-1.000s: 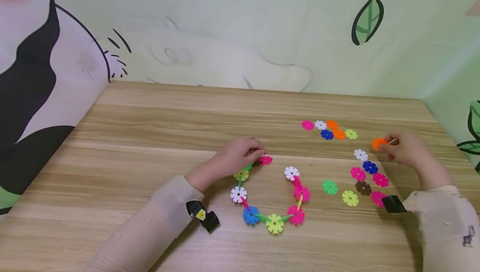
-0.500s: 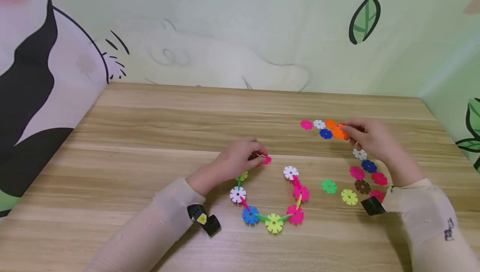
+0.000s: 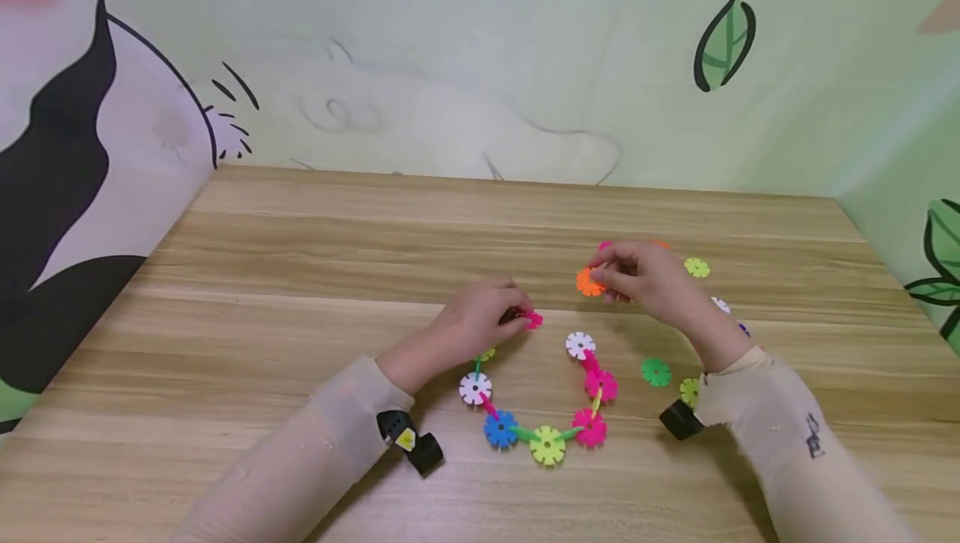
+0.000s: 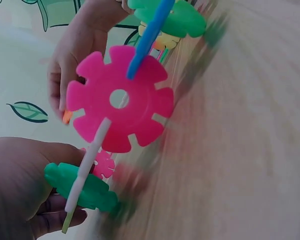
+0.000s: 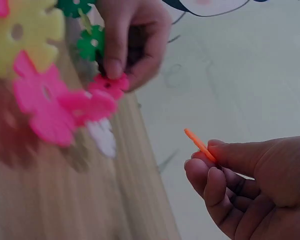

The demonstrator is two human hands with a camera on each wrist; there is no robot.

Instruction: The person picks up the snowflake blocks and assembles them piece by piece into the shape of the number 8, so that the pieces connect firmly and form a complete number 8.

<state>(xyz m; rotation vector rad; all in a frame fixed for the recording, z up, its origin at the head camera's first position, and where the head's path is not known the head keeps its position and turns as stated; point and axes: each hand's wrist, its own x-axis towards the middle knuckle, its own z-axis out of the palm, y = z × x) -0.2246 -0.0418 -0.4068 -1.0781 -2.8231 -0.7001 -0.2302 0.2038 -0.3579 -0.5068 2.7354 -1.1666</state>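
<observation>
Several loose discs beside right hand

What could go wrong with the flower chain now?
1. The right hand pinches the orange plastic flower disc only at its edge, so it might slip and fall.
2. The left hand holds just the pink end disc of the colourful flower-disc chain; a tug could pull a joint apart.
3. The right sleeve lies over loose discs near the green flower disc and could sweep them away.
</observation>
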